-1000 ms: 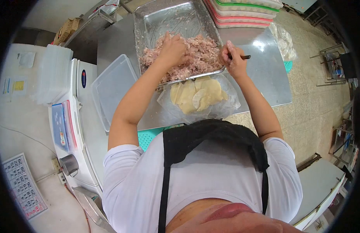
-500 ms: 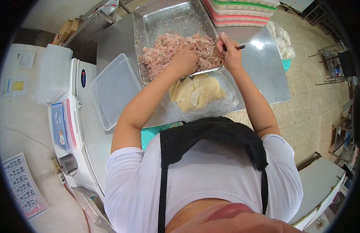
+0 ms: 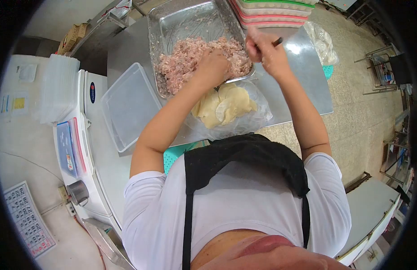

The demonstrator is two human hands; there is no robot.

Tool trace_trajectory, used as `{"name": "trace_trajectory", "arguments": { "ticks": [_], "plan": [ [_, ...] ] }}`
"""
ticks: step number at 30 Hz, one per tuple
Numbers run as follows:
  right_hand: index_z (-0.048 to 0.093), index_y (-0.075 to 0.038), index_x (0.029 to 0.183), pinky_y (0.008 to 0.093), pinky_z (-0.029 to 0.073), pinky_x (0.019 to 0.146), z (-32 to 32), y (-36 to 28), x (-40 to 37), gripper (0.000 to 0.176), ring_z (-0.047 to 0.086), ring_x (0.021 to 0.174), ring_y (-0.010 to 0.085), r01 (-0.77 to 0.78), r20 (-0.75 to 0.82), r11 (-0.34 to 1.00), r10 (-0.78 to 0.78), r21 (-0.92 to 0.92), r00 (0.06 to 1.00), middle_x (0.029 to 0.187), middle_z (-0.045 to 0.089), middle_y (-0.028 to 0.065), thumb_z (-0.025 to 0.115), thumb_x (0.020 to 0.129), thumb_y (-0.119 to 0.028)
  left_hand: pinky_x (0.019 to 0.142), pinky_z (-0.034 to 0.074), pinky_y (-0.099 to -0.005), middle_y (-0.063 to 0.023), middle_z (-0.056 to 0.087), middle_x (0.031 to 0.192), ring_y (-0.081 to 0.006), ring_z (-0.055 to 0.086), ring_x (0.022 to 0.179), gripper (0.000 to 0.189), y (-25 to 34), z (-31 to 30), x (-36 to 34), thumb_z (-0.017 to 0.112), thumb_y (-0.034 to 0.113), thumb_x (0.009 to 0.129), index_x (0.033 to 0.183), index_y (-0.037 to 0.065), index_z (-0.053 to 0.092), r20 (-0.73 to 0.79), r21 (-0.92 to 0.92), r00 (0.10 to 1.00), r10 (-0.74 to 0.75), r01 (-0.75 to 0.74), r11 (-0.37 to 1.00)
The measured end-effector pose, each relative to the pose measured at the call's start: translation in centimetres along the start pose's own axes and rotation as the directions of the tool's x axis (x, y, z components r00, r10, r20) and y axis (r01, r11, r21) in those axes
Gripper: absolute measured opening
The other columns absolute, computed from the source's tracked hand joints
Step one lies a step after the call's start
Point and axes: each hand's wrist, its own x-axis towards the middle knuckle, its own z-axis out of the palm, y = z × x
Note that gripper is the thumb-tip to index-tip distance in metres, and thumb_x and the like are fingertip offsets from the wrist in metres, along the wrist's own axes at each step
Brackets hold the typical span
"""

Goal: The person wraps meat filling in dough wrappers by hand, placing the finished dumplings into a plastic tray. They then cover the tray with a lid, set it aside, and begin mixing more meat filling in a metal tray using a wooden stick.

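A deep metal tray (image 3: 155,54) holds a heap of pink minced meat (image 3: 181,63). My left hand (image 3: 213,69) is over the near side of the meat with its fingers curled down; what they hold, if anything, is hidden. At the tray's right rim, my right hand (image 3: 269,54) is closed around a dark-handled tool (image 3: 277,42). Motion blurs this hand, and the tool's working end cannot be made out. Pale yellow round dough wrappers (image 3: 233,105) lie in a loose pile on clear plastic (image 3: 261,114), just in front of the tray.
Stacked lidded containers (image 3: 271,13) stand behind the tray on the right, near a plastic bag (image 3: 323,45). A clear shallow plastic tray or lid (image 3: 129,108) rests at the left of the metal table (image 3: 303,85). A white appliance (image 3: 93,135) adjoins its left side.
My right hand has lifted slightly and turned, with the tool in it, and is now blurred. My left hand stays over the meat. The whole view has shifted a little.
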Motion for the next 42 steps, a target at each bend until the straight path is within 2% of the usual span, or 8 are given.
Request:
{"name": "trace_trajectory", "arguments": {
  "ticks": [5,11,16,24,31,33,39,42],
  "plan": [
    [0.052,-0.007,0.06,0.0217,0.029,0.047,0.4,3.7,-0.2,0.045,0.037,0.051,0.004,-0.073,0.104,0.966,0.048,0.247,0.993,0.055,0.043,-0.0052,0.055,0.093,-0.037,0.089,0.037,-0.0426,-0.0039,0.065,0.085,-0.0234,0.055,0.096,0.019,0.2,0.7,0.9,0.067,0.027,0.073,0.086,0.013,0.069,0.05,0.048,0.998,-0.034,0.032,0.998],
    [0.044,-0.007,0.059,0.0249,0.025,0.044,1.0,7.8,-0.4,0.045,0.032,0.047,0.0073,0.165,0.07,0.978,-0.175,0.13,0.982,0.054,0.039,-0.0032,0.05,0.097,-0.032,0.087,0.038,-0.0426,-0.0045,0.065,0.091,-0.0239,0.055,0.099,0.02,0.3,2.7,2.3,0.068,0.026,0.072,0.086,0.012,0.068,0.108,0.083,0.987,-0.122,0.114,0.99],
    [0.045,-0.008,0.058,0.0249,0.026,0.044,0.8,7.7,-0.4,0.046,0.032,0.047,0.0074,0.041,0.094,0.984,-0.058,0.171,0.994,0.053,0.04,-0.0027,0.051,0.096,-0.032,0.083,0.04,-0.0437,-0.0045,0.064,0.091,-0.0233,0.056,0.099,0.022,-0.3,4.4,2.3,0.066,0.03,0.074,0.09,0.015,0.068,0.061,0.131,0.986,-0.156,0.147,0.98],
    [0.049,-0.006,0.059,0.023,0.03,0.047,-1.3,2.3,1.8,0.044,0.038,0.051,0.0068,0.082,0.172,0.941,-0.145,0.327,0.974,0.055,0.043,-0.0019,0.053,0.095,-0.033,0.088,0.042,-0.0395,-0.0058,0.065,0.103,-0.0309,0.053,0.101,0.03,-2.5,-3.4,-0.4,0.07,0.032,0.076,0.1,0.014,0.07,0.069,-0.255,0.956,-0.286,0.294,0.921],
    [0.043,-0.008,0.057,0.0245,0.024,0.04,-1.4,7.9,4.5,0.051,0.033,0.041,0.0086,-0.201,0.302,0.905,0.085,0.375,0.95,0.048,0.034,-0.0018,0.048,0.095,-0.04,0.095,0.038,-0.0436,-0.0086,0.06,0.109,-0.0299,0.05,0.109,0.043,-3.6,-1.3,-3.0,0.075,0.033,0.071,0.107,0.013,0.066,0.128,0.187,0.794,-0.595,0.57,0.8],
    [0.043,-0.008,0.056,0.0239,0.025,0.04,-0.5,5.0,5.5,0.052,0.033,0.041,0.0089,-0.108,0.305,0.983,0.059,0.147,0.95,0.048,0.035,-0.0019,0.048,0.095,-0.041,0.096,0.038,-0.0434,-0.0082,0.059,0.11,-0.0296,0.049,0.111,0.042,-4.2,0.6,-3.4,0.075,0.031,0.07,0.106,0.012,0.066,0.092,0.21,0.826,-0.555,0.529,0.822],
    [0.041,-0.009,0.054,0.0245,0.024,0.041,4.3,1.7,6.9,0.053,0.032,0.041,0.0086,0.143,0.196,0.971,-0.181,0.193,0.964,0.047,0.035,-0.0025,0.047,0.095,-0.043,0.103,0.031,-0.0459,-0.0078,0.056,0.114,-0.0278,0.043,0.12,0.026,-4.7,0.6,-4.4,0.074,0.027,0.071,0.094,0.014,0.071,0.019,0.072,0.876,-0.482,0.48,0.874],
    [0.04,-0.01,0.054,0.0256,0.023,0.042,5.0,9.1,7.4,0.052,0.032,0.042,0.0085,-0.021,0.16,0.965,-0.022,0.262,0.987,0.048,0.035,-0.0024,0.047,0.095,-0.042,0.105,0.028,-0.0476,-0.009,0.054,0.121,-0.0298,0.039,0.125,0.033,-5.0,0.8,-4.6,0.073,0.029,0.073,0.1,0.012,0.069,-0.006,0.037,0.854,-0.52,0.52,0.853]
  ]
}}
